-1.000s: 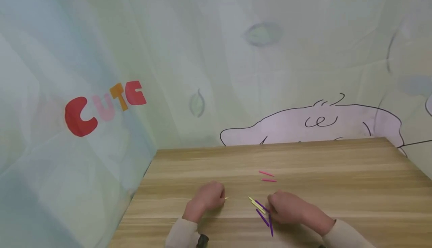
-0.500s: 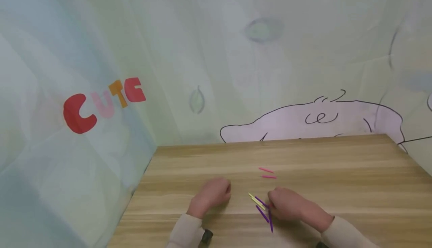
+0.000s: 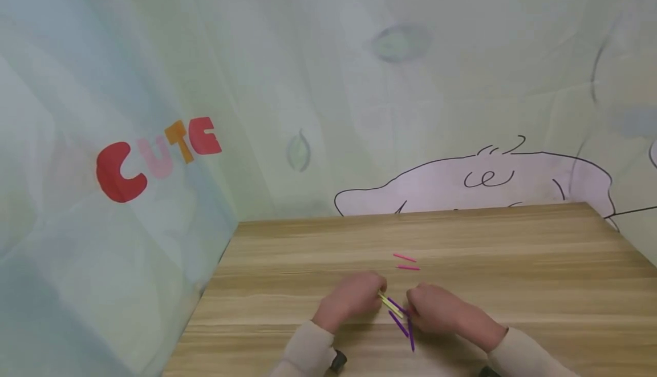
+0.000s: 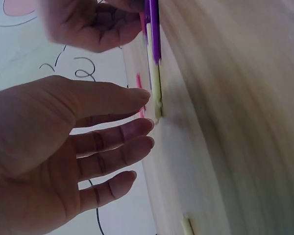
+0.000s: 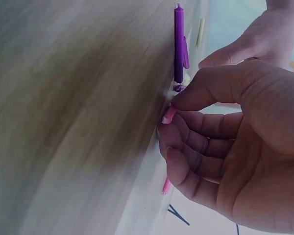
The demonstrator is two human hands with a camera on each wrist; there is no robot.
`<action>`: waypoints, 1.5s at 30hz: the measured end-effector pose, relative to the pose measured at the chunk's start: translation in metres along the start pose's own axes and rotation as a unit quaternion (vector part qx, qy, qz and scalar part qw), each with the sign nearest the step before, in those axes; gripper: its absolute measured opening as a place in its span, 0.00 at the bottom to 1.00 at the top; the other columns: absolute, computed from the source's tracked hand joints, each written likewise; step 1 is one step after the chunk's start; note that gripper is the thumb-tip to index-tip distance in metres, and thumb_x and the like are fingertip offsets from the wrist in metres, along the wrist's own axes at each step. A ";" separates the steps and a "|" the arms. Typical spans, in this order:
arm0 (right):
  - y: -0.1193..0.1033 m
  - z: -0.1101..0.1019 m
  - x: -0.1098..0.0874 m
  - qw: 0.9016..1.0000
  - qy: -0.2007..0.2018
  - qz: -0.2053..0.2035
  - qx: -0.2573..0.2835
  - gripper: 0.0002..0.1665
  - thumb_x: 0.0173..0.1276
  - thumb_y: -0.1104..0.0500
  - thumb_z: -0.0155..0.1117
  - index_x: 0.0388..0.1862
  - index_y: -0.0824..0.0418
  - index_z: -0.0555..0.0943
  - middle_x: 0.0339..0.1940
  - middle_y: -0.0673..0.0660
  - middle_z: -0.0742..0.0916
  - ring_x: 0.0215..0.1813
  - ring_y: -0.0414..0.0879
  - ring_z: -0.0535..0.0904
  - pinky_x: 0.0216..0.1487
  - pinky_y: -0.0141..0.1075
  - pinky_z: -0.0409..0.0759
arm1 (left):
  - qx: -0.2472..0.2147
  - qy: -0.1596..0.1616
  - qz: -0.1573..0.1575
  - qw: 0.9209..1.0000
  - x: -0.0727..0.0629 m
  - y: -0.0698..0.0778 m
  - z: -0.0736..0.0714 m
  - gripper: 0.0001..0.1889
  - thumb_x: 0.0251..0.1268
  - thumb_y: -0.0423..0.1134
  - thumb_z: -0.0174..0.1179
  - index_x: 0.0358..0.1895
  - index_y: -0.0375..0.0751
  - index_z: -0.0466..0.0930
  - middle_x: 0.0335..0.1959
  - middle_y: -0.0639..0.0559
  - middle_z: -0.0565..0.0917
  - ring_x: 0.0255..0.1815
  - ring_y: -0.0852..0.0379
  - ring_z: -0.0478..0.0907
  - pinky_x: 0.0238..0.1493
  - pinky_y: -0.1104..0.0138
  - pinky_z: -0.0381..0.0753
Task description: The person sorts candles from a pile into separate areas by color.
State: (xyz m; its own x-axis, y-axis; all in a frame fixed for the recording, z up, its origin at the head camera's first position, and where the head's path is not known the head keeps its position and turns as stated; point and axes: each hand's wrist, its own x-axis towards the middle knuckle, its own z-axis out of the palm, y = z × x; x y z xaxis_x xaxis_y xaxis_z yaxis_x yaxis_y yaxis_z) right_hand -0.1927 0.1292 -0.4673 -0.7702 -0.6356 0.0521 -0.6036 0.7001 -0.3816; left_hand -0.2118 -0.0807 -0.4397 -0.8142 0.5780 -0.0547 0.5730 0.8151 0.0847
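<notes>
Small thin candles lie on the wooden table (image 3: pixel 287 251). My right hand (image 3: pixel 436 308) pinches a pink candle (image 5: pixel 169 115) between thumb and fingertips, low over the table. Just left of it sits a loose group of yellow candles (image 3: pixel 391 305) and purple candles (image 3: pixel 398 324). My left hand (image 3: pixel 354 292) is at the upper left end of the yellow candles; in the left wrist view its thumb and fingers are apart, close to a yellow candle's end. A lone yellow candle (image 4: pixel 187 225) lies apart on the table, hidden in the head view.
Two pink candles (image 3: pixel 407 267) lie farther back on the table, beyond both hands. A printed cloth backdrop (image 3: pixel 308 92) stands behind the table and along its left side.
My left hand has moved right, up to the yellow candles. A lone yellow candle tip that showed at its fingers is no longer visible in the head view. My right hand stays nearly still.
</notes>
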 end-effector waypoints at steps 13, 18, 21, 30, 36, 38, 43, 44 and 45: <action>-0.005 -0.004 0.003 1.000 -0.009 0.005 0.012 0.13 0.63 0.65 0.72 0.25 0.55 0.77 0.18 0.44 0.76 0.20 0.33 0.67 0.23 0.28 0.71 | 0.021 -0.006 0.014 1.000 0.004 0.011 0.007 0.11 0.59 0.33 0.73 0.43 0.53 0.90 0.39 0.59 0.90 0.37 0.64 0.83 0.36 0.73 0.79; -0.004 -0.004 0.004 1.000 -0.005 0.001 0.007 0.13 0.63 0.64 0.73 0.25 0.55 0.77 0.18 0.44 0.77 0.20 0.33 0.68 0.24 0.28 0.71 | 0.018 -0.011 0.021 1.000 0.004 0.014 0.005 0.09 0.57 0.32 0.71 0.36 0.53 0.90 0.33 0.61 0.88 0.32 0.65 0.80 0.31 0.74 0.74; -0.004 -0.004 0.004 1.000 -0.004 0.004 0.005 0.13 0.63 0.63 0.74 0.25 0.55 0.78 0.18 0.44 0.77 0.20 0.34 0.68 0.24 0.28 0.72 | 0.025 -0.013 0.030 0.999 0.004 0.014 0.005 0.07 0.58 0.34 0.72 0.36 0.53 0.90 0.32 0.62 0.88 0.31 0.66 0.79 0.31 0.75 0.74; 0.003 -0.005 0.009 1.000 -0.004 0.020 0.014 0.09 0.59 0.64 0.76 0.27 0.56 0.81 0.19 0.44 0.79 0.21 0.34 0.69 0.24 0.29 0.72 | 0.030 -0.016 0.040 0.999 0.004 0.015 0.009 0.08 0.58 0.34 0.72 0.37 0.54 0.90 0.33 0.63 0.88 0.32 0.67 0.79 0.32 0.76 0.73; 0.011 -0.010 0.014 0.999 0.004 0.041 0.022 0.11 0.64 0.64 0.72 0.26 0.56 0.78 0.21 0.45 0.78 0.23 0.37 0.70 0.26 0.31 0.72 | 0.020 -0.018 0.038 0.999 0.004 0.015 0.011 0.07 0.60 0.35 0.72 0.38 0.53 0.90 0.33 0.63 0.88 0.32 0.67 0.80 0.33 0.76 0.75; 0.013 -0.012 0.017 0.999 0.007 0.044 0.022 0.11 0.68 0.63 0.69 0.26 0.56 0.79 0.22 0.46 0.78 0.24 0.38 0.70 0.28 0.32 0.72 | 0.018 -0.022 0.035 0.999 0.003 0.015 0.011 0.06 0.60 0.35 0.72 0.38 0.53 0.90 0.33 0.63 0.88 0.32 0.66 0.79 0.33 0.76 0.75; 0.017 -0.017 0.024 0.998 0.012 0.059 0.014 0.13 0.72 0.64 0.67 0.26 0.57 0.80 0.22 0.48 0.79 0.25 0.39 0.70 0.29 0.32 0.72 | 0.018 -0.024 0.033 0.999 0.003 0.016 0.012 0.06 0.61 0.36 0.72 0.37 0.54 0.90 0.33 0.63 0.88 0.31 0.66 0.78 0.32 0.75 0.74; 0.018 -0.018 0.025 0.998 0.013 0.064 0.013 0.13 0.72 0.65 0.67 0.25 0.57 0.80 0.22 0.48 0.79 0.25 0.39 0.70 0.29 0.32 0.72 | 0.017 -0.023 0.034 0.999 0.003 0.016 0.013 0.06 0.61 0.36 0.71 0.37 0.54 0.90 0.33 0.63 0.88 0.31 0.66 0.78 0.32 0.75 0.74; 0.020 -0.019 0.027 0.998 0.015 0.066 0.008 0.13 0.72 0.65 0.67 0.25 0.57 0.80 0.22 0.48 0.79 0.25 0.39 0.69 0.29 0.32 0.72 | 0.015 -0.022 0.034 0.999 0.003 0.016 0.013 0.06 0.62 0.36 0.71 0.37 0.54 0.90 0.33 0.63 0.88 0.31 0.66 0.78 0.32 0.75 0.74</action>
State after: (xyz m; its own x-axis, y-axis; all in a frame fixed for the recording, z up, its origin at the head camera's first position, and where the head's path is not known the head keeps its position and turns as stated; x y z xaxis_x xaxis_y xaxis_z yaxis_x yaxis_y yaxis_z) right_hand -0.2289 0.1321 -0.4558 -0.8488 -0.5280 0.0280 -0.4933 0.7717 -0.4014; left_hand -0.2038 -0.0655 -0.4512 -0.7689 0.6324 -0.0941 0.6298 0.7745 0.0592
